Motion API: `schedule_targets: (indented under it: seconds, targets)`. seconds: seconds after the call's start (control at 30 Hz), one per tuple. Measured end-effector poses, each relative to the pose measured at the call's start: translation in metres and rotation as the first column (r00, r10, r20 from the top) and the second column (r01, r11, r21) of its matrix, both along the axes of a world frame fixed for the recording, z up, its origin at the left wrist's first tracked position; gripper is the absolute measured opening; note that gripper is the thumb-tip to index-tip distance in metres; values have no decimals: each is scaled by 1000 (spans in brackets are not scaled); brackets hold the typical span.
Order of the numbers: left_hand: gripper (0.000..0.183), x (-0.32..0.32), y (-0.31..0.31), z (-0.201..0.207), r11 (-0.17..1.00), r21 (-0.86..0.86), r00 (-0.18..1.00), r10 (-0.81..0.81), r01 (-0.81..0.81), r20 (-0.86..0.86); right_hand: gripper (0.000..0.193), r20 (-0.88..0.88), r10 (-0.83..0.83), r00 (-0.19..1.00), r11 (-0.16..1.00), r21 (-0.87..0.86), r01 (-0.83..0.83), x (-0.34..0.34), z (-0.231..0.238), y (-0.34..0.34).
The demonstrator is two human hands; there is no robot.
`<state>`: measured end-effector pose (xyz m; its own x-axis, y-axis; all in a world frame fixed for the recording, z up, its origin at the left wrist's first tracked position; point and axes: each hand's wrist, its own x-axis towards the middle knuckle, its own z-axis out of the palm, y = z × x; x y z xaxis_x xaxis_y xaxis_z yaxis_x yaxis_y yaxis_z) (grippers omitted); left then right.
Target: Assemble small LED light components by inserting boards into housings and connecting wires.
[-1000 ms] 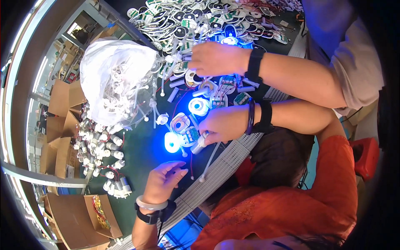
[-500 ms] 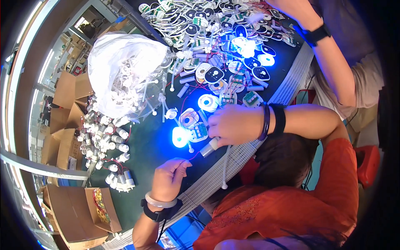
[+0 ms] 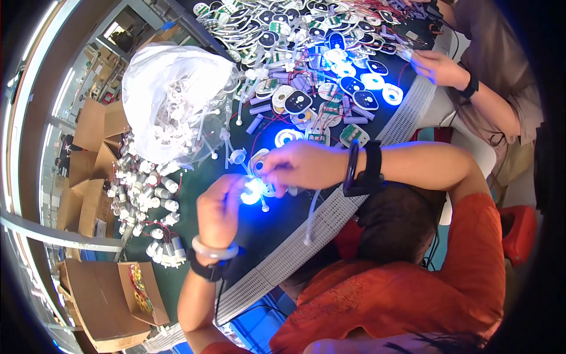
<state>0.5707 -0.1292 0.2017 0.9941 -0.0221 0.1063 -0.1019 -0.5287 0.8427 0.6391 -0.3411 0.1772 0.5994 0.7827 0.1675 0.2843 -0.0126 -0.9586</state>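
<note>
My left hand, with a pale bracelet and a dark watch at the wrist, pinches a small part glowing bright blue just above the dark green table. My right hand, with black bands on the wrist, grips the same glowing part from the right. A thin white tube hangs down from under my right hand. Beside the hands lie a round white disc part and a second lit ring.
A clear bag of white plastic parts sits to the left, with small grey motors scattered below it. Several black and white modules cover the far table, some lit blue. A co-worker's hand works at the upper right. Cardboard boxes stand on the left.
My left hand came up from the table edge to the glowing part. My right hand shifted left onto it. The co-worker's arm drew back to the upper right.
</note>
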Motion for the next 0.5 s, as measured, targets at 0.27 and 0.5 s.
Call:
schedule_targets:
  seconds: [0.27,0.5]
  targets:
    - [44,23,-7,-21,450,821,712,-698,351,78,25,-187,-111,976,989,72,126,22,14,-18]
    - [40,26,-8,-12,330,881,730,-683,339,-25,24,-169,-37,985,999,4,39,17,19,-20]
